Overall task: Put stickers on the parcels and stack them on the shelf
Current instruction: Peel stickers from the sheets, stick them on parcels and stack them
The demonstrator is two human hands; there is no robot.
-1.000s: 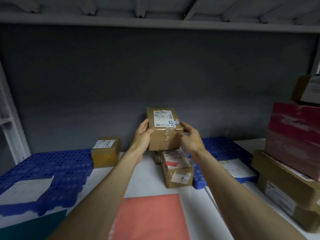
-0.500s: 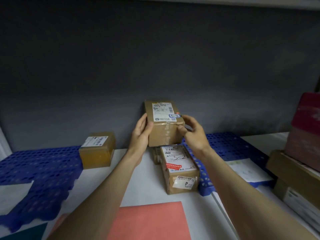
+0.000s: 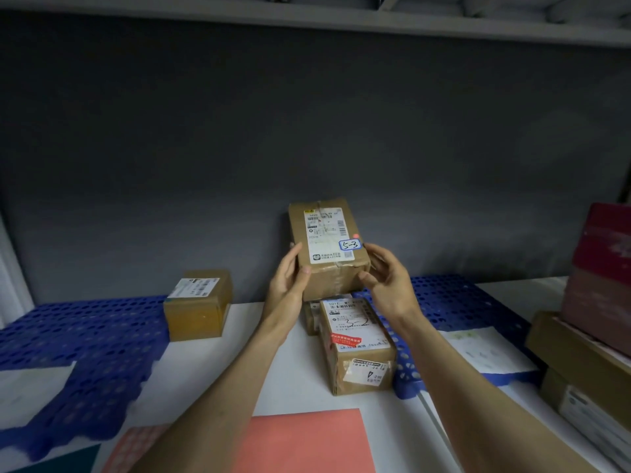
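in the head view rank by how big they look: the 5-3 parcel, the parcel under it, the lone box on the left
1. parcel under it, though it is nearer the camera
2. 5-3 parcel
3. lone box, smallest; 1 and 2 look close

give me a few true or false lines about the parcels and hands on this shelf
1. The top parcel carries a blue-edged sticker reading 5-3. True.
2. The left hand touches that parcel's side. True.
3. The right hand holds a pen. False: it holds nothing and is open beside the parcel.
4. The top parcel sits on the blue mat. False: it is atop other parcels.
5. A lone box stands to the left. True.
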